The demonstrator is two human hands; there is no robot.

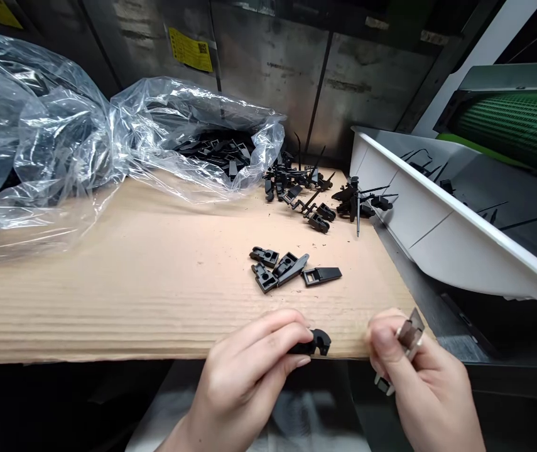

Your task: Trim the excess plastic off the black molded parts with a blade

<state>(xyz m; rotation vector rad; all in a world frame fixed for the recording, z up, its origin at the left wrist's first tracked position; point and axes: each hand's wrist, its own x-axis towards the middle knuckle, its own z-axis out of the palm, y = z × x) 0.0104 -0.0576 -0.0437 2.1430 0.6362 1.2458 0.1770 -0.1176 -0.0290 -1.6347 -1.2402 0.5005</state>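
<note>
Near the front edge of the cardboard, my left hand [254, 364] pinches a small black plastic part [321, 342] between thumb and fingers. The part's curved, notched end sticks out to the right. To its right, my right hand [419, 376] is closed around what looks like a small cutter knife [409, 336], its flat blade-like end pointing up; most of its body is hidden by the fingers. The two hands are apart. Beyond them on the cardboard lies a small group of black plastic parts [264, 277], with a flat tapered piece [323, 275] at its right.
Clear plastic bags [65, 132] holding black parts stand at the back left. A heap of black parts with thin sprues [296, 185] lies at the back. On the right are a white bin [419, 207] with more pieces and a green roller [517, 125]. Cardboard [108, 282] covers the table.
</note>
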